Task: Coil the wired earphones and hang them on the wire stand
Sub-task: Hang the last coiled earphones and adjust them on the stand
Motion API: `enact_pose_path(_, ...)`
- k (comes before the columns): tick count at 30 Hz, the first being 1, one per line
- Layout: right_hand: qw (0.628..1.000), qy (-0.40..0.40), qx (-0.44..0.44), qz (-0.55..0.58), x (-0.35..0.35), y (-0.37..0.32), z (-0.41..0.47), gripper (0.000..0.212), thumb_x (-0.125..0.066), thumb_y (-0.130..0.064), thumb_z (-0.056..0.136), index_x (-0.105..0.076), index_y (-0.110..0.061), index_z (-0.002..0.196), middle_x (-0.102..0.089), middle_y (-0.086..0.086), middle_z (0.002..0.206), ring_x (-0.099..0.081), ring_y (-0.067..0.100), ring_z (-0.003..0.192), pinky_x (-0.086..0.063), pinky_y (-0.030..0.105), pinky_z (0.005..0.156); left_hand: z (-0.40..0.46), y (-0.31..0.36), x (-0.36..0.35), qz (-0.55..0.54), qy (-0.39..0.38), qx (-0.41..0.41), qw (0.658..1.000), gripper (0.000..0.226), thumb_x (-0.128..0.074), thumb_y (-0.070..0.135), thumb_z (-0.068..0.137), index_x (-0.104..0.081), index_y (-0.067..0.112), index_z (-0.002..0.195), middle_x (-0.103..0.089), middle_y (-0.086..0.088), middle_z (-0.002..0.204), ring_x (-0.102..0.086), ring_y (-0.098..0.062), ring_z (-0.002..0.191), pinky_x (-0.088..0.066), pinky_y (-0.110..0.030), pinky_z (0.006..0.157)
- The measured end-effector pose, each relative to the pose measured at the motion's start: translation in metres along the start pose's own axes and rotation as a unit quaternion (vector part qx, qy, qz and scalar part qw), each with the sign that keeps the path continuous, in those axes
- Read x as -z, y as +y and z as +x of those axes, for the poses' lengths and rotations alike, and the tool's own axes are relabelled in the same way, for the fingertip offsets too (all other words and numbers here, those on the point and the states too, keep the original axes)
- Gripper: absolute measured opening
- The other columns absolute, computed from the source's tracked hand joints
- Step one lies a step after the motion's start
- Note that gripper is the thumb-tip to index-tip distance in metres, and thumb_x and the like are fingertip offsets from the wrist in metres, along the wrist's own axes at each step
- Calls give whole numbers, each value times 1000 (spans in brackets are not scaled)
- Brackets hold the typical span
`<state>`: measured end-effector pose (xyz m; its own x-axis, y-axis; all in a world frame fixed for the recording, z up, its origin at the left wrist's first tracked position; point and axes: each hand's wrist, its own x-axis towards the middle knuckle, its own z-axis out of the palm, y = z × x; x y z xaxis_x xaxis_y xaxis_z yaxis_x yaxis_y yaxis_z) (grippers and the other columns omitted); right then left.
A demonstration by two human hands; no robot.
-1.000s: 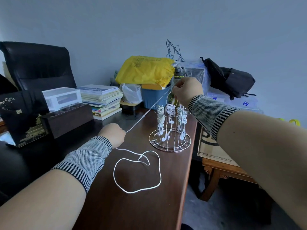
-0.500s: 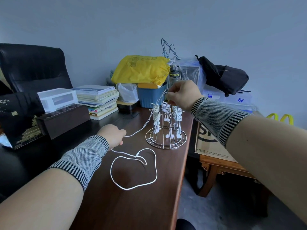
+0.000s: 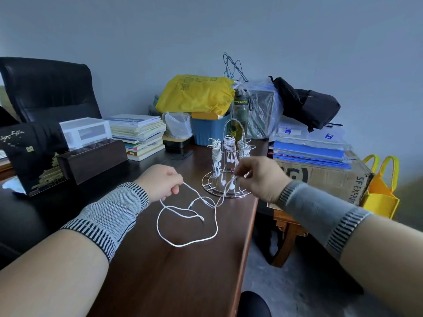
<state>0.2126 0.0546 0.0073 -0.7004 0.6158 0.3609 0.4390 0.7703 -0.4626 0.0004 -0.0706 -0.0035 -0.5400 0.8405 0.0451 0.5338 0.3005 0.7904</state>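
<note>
While looped loose on the bench [image 3: 183, 282], earphones [image 3: 187, 242] pinched at one stretch by left hand [image 3: 160, 183], at the bud end by right hand [image 3: 258, 177] just before the wire stand [image 3: 225, 170]

white earphones [image 3: 187, 242], silver wire stand [image 3: 225, 192], brown desk [image 3: 183, 282]

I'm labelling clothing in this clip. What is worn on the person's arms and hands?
Both hands are bare. The left wrist and right wrist each wear a grey knitted band with black-and-white striped edges. Forearms behind them are bare.
</note>
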Motion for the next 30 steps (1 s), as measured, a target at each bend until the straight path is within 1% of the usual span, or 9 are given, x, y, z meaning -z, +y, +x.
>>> enact_pose_path(6, 992, 6, 67, -103, -28, 8, -31, 17, -60, -16, 85, -67, -19, 100, -65, -3, 97, -62, 15, 86, -50, 30, 83, -15, 24, -11, -11, -14, -77, 997, 16, -61, 15, 86, -64, 9, 71, -55, 7, 52, -38, -7, 39, -36, -24, 51)
enact_pose_path(11, 986, -43, 84, -140, -38, 11, -45, 31, -52, -16, 85, -64, -18, 114, -62, -1, 111, -61, 19, 99, -48, 30, 89, -31, 41, -25, 57, -48, -130, 989, 14, -65, 22, 86, -66, 16, 73, -55, 10, 49, -42, -3, 42, -38, -22, 49)
enact_pose_path(13, 989, -26, 80, -120, -41, 13, -53, 39, -44, -22, 81, -65, -19, 114, -61, -1, 110, -62, 20, 97, -50, 31, 87, -38, 42, -32, 92, -57, -144, 984, 13, -67, 26, 85, -67, 19, 74, -57, 11, 50, -45, -1, 43, -40, -15, 49)
enact_pose_path(15, 991, 51, 99, -76, -42, 11, -58, 52, -34, -29, 73, -67, -15, 111, -62, 1, 104, -62, 21, 94, -52, 30, 85, -42, 43, -40, 116, -69, -155, 979, 13, -69, 28, 83, -67, 22, 72, -58, 12, 52, -47, 2, 45, -41, -13, 52)
enact_pose_path(17, 985, 107, 134, -33, -46, 5, -58, 54, -37, -26, 72, -65, -11, 115, -64, 5, 108, -60, 23, 101, -49, 29, 92, -43, 42, -47, 132, -79, -161, 975, 14, -72, 27, 82, -67, 24, 69, -58, 12, 54, -48, 3, 48, -41, -13, 55)
enact_pose_path(20, 989, 68, 116, 62, -49, -10, -56, 51, -49, -18, 75, -59, -12, 124, -67, 5, 110, -62, 21, 102, -47, 28, 94, -39, 40, -55, 135, -80, -167, 973, 18, -71, 23, 84, -67, 21, 66, -55, 8, 57, -45, -2, 50, -38, -16, 54)
enact_pose_path(25, 997, 67, 36, -13, -50, -2, -57, 32, -42, -27, 85, -70, -16, 93, -72, 5, 85, -65, 26, 84, -49, 30, 75, -36, 31, -50, 146, -69, -141, 977, 17, -70, 30, 84, -72, 23, 70, -61, 10, 61, -50, 0, 56, -41, -15, 58)
enact_pose_path(28, 995, 43, -58, -74, -46, 21, -62, 24, -46, -21, 91, -56, -18, 69, -59, 2, 66, -59, 28, 75, -39, 27, 64, -30, 19, -34, 171, -46, -102, 979, 21, -69, 34, 84, -75, 17, 74, -67, 3, 67, -55, -7, 61, -45, -23, 63)
enact_pose_path(30, 989, 8, -114, -90, -45, 36, -65, 25, -45, -22, 90, -60, -16, 70, -58, 1, 67, -58, 24, 74, -42, 27, 65, -28, 13, -23, 160, -20, -85, 983, 19, -69, 34, 85, -77, 17, 81, -67, 11, 69, -57, -3, 65, -42, -20, 62)
